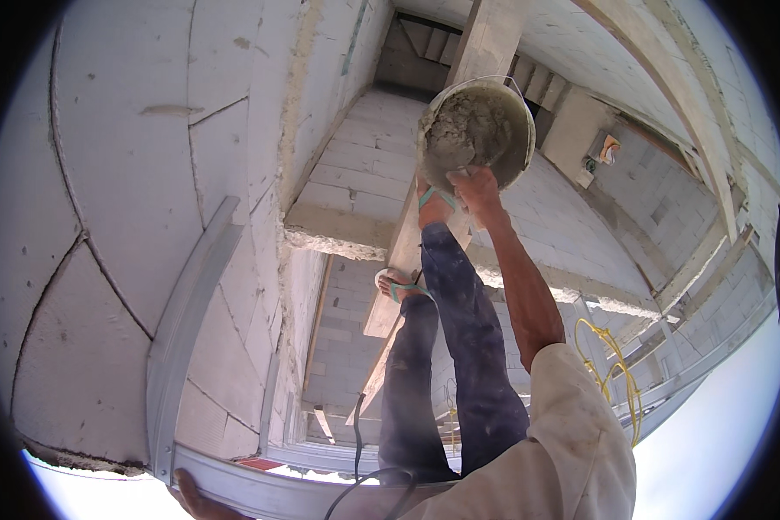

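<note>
A round bucket [526, 130] of wet grey mortar [470, 130] stands on a wooden plank [485, 43], its thin wire handle over the far rim. My right hand [477, 192] is closed at the bucket's near rim, over the mortar; what its fingers grip is hidden. At the lower left, my left hand [201, 501] curls against a grey metal channel [260, 490], partly cut off by the picture's edge. My sandalled feet [399, 284] are on the plank, below dark trousers [468, 321].
A pale block wall [113, 260] rises close on the left, with an upright metal channel [186, 338] against it. Beneath the plank, the building drops to a lower level past a rough concrete beam [338, 230]. Yellow cable [620, 373] hangs at right; a black cable [358, 433] loops near my legs.
</note>
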A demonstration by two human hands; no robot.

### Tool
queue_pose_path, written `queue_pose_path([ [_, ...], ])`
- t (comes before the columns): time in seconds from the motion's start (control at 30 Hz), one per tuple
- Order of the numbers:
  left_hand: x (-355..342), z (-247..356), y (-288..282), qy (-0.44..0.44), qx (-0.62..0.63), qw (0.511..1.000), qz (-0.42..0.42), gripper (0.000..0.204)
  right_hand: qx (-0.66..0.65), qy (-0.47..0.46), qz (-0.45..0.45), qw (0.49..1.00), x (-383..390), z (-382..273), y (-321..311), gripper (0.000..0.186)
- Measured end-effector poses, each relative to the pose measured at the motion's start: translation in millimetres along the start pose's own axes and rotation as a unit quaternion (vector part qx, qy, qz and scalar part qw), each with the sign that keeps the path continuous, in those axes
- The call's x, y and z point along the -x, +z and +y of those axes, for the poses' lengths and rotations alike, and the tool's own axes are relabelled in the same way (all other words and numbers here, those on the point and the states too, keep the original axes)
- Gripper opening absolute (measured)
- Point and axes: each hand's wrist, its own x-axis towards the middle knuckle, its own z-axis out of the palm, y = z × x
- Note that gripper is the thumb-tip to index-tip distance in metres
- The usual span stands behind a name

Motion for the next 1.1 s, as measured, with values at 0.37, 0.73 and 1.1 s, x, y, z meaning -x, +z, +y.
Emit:
queue_pose_path([
  [0.37, -8.2, -11.7, -12.4, 0.015, -0.027, 1.0, -0.001, 0.073, -0.131, -0.021, 0.03, 0.991, 15.9, 2.9, 14.4, 0.02],
  [0.73, -5.2, -9.0, -6.3, 0.045, 0.005, 0.999, -0.025, 0.074, -0.174, -0.147, 0.073, 0.971, 9.6, 40.5, 6.8, 0.023],
  [1.1, -10.7, -22.0, 4.6, 0.138, 0.172, 0.974, -0.051, 0.079, -0.023, -0.218, 0.1, 0.971, 136.8, 5.3, -65.9, 0.015],
])
